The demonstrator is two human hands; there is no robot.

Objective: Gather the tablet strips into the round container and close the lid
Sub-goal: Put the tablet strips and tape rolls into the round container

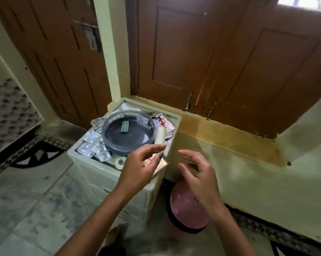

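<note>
A round grey container (110, 143) stands open on a cream plastic drawer unit (137, 187). One small green-backed tablet strip (124, 126) lies inside it, and another strip (142, 119) leans on its far wall. Several silver strips (93, 145) are piled to the container's left, and more strips (162, 123) with red print lie at its right. My left hand (140, 169) hovers over the unit's near right corner, fingers apart, holding nothing. My right hand (198, 174) floats just right of the unit, fingers spread and empty. A pink round lid (185, 207) rests on the floor below.
A beige tube (160, 136) leans against the container's right rim. A small tape roll (120, 162) sits at the unit's front edge. Brown wooden doors (220, 58) stand behind, with a yellowish ledge (229, 143) to the right. Grey tiled floor (36, 200) spreads to the left.
</note>
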